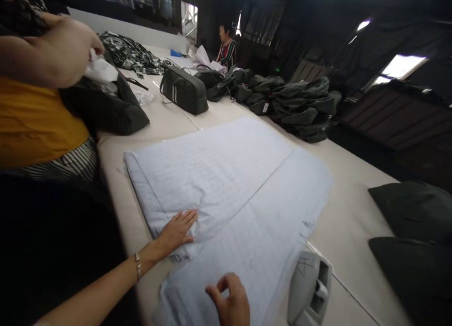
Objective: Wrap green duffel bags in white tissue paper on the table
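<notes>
A pile of thin bluish-white tissue paper (226, 156) covers the middle of the table, with an upper folded layer lying over a wider sheet. My left hand (178, 229) rests on the near left part of it, palm down and fingers stretched out, where the paper is creased. Above the lower part of the paper is my right hand (233, 300), its fingers loosely curled and the thumb apart from them; I see nothing in it. To the right of that hand stands a grey tape dispenser (300, 281) with a dark mark on its top.
A person in a yellow top (38, 123) works at the left with a dark bag (123, 107) stuffed with white paper. Further back are a dark green duffel bag (187, 91), piled bags (300, 105) and another person (228, 51). Dark green pieces (416, 210) lie at right.
</notes>
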The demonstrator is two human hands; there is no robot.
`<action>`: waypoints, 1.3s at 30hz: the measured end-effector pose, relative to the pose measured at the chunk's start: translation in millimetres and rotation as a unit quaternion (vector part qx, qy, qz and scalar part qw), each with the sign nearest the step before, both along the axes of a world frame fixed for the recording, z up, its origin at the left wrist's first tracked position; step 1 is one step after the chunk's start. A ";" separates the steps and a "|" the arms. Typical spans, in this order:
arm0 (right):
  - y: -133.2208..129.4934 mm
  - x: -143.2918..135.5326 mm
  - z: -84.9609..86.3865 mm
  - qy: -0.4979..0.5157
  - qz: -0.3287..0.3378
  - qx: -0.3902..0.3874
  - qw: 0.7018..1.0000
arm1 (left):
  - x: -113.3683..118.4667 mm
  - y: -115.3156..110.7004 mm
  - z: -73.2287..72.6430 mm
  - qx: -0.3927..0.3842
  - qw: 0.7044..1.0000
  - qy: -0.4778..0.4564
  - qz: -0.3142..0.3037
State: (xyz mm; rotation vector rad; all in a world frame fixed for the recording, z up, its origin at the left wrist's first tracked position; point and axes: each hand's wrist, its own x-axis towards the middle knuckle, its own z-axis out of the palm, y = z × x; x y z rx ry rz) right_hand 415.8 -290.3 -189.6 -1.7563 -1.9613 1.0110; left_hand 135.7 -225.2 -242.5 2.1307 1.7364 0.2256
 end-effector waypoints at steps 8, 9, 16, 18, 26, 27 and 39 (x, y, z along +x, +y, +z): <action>68.4 -99.9 -10.0 -0.079 0.057 -0.005 0.995 | -6.4 14.1 24.4 -0.041 0.999 -0.017 -0.020; 71.8 -102.6 -13.9 -0.083 0.058 -0.010 0.995 | -7.1 16.1 28.6 -0.047 0.998 -0.018 -0.023; 80.0 -99.4 -32.5 -0.065 0.075 -0.050 0.994 | -9.6 35.3 52.4 -0.115 0.991 0.023 -0.057; 82.0 -96.2 -35.1 -0.045 0.073 -0.068 0.994 | -10.4 41.5 55.2 -0.138 0.987 0.039 -0.071; 97.2 -84.2 -49.4 0.093 0.051 -0.131 0.986 | -22.8 54.0 63.5 -0.190 0.972 0.043 -0.135; 99.3 -83.9 -49.8 0.113 0.040 -0.136 0.983 | -24.4 54.2 64.6 -0.189 0.970 0.039 -0.145; 88.3 -99.9 -19.5 0.256 -0.348 -0.127 0.893 | -52.8 83.4 76.5 -0.101 0.982 0.023 -0.156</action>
